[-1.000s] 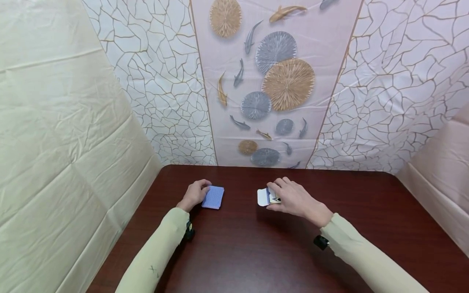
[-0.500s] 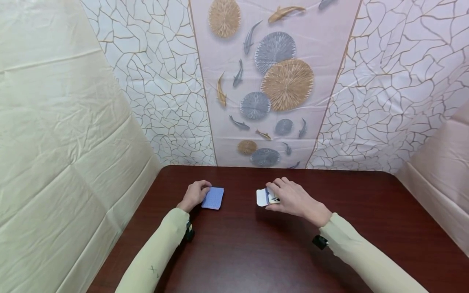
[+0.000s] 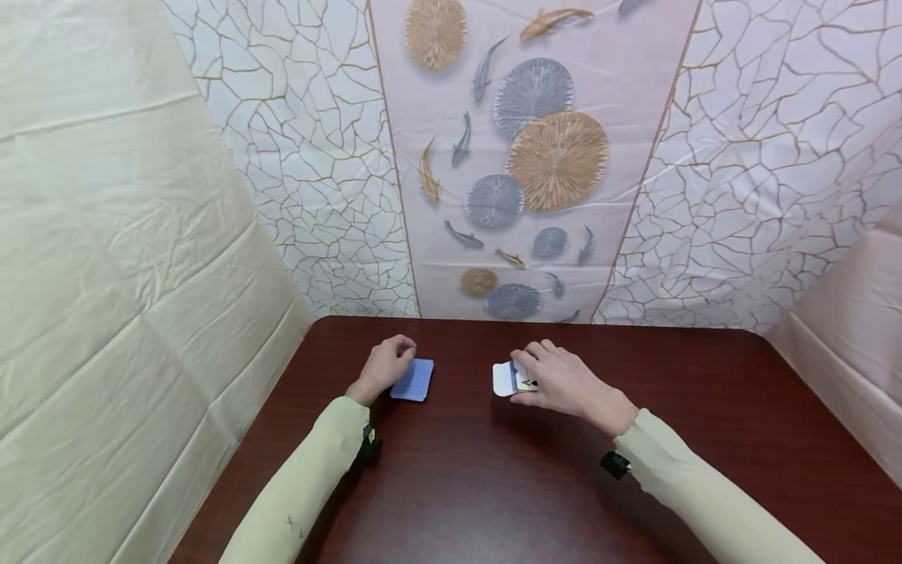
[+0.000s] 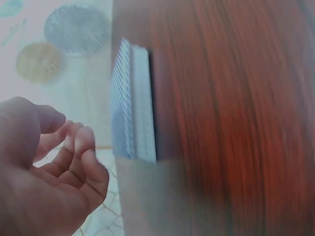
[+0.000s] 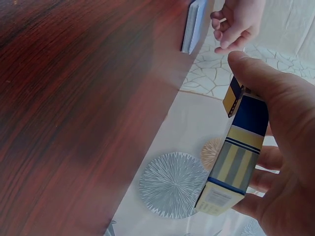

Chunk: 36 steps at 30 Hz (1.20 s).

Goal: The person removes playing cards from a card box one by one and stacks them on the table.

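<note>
A squared stack of blue-backed playing cards lies face down on the left part of the table. Just above its far left corner is my left hand. In the left wrist view, a gap shows between the curled fingers and the card stack, and nothing is held. My right hand grips a playing-card box between thumb and fingers. Its white flap hangs open to the left, and an ace shows near the opening. The right wrist view shows the box's blue, yellow and grey striped side.
The table is dark reddish-brown wood. Patterned cloth with fish and round motifs hangs behind its far edge. Pale padded cloth stands along the left side.
My left hand has come off the card stack, rising slightly and shifting right and away from me. The stack stays in place. My right hand holds the box almost still.
</note>
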Available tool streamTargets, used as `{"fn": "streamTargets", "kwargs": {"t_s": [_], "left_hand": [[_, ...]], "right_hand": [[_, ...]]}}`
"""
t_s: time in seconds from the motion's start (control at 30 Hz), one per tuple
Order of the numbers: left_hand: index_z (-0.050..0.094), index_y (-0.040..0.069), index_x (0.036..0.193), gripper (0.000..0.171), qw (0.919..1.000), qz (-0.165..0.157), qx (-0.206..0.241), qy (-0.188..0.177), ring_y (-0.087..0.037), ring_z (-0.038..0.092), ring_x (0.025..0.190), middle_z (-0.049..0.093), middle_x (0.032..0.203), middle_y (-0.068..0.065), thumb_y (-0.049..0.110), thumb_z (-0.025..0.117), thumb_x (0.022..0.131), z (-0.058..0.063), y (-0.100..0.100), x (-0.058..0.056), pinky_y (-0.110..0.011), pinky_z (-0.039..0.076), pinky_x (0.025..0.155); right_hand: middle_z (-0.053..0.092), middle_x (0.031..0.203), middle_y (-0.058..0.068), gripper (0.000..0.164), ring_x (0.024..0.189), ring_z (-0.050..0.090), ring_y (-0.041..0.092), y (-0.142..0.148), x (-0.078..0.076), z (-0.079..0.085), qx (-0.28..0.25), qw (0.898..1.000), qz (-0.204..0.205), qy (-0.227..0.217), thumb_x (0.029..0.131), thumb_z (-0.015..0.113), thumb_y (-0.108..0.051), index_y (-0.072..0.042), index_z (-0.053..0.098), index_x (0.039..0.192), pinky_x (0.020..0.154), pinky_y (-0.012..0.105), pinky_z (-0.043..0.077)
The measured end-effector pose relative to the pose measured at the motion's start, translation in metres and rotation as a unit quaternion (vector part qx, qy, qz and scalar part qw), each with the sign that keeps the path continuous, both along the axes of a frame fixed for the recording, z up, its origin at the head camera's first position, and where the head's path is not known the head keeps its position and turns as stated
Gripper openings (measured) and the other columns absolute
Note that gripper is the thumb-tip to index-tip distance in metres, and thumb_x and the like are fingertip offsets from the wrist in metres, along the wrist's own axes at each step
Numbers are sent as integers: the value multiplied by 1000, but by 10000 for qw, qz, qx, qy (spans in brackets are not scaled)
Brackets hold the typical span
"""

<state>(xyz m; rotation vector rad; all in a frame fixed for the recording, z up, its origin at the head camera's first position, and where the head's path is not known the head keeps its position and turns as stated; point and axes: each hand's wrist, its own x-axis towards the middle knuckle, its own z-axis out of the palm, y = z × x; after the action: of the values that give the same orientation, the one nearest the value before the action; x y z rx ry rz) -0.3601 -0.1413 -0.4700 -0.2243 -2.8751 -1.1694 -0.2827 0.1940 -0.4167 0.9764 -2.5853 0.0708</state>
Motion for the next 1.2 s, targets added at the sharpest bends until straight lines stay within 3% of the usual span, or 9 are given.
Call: {"fn": "streamTargets", "kwargs": {"t_s": [0.53, 0.73, 0.93, 1.2], "left_hand": [[61, 12, 118, 25, 9991, -302, 291, 70, -15, 56, 70, 62, 85, -2, 27, 55, 99, 30, 28, 22, -29, 45, 64], [62, 15, 117, 24, 9986, -357, 382, 100, -15, 56, 68, 63, 84, -1, 30, 55, 99, 31, 35, 27, -30, 45, 63], [60, 16, 116, 21, 9963, -519, 691, -21, -16, 62, 69, 67, 88, -9, 28, 55, 100, 30, 43, 33, -31, 48, 65], [61, 19, 112, 17, 9961, -527, 699, 58, -11, 64, 67, 65, 82, -1, 28, 55, 99, 33, 61, 42, -30, 50, 67]], "right_hand": [[63, 110, 8, 69, 97, 56, 25, 2, 1, 0, -59, 10000, -9, -51, 76, 80, -51, -8, 60, 125, 74, 40, 51], [63, 110, 8, 69, 97, 56, 25, 2, 0, -1, -51, 10000, -11, -3, 75, 80, -51, -8, 60, 126, 74, 40, 52], [63, 109, 8, 69, 96, 56, 25, 1, 0, 0, -42, 10000, 18, 22, 76, 79, -51, -8, 61, 126, 74, 40, 51], [63, 108, 8, 69, 96, 56, 25, 0, -1, 0, 16, 10000, 29, 82, 76, 79, -52, -7, 61, 125, 73, 39, 51]]}}
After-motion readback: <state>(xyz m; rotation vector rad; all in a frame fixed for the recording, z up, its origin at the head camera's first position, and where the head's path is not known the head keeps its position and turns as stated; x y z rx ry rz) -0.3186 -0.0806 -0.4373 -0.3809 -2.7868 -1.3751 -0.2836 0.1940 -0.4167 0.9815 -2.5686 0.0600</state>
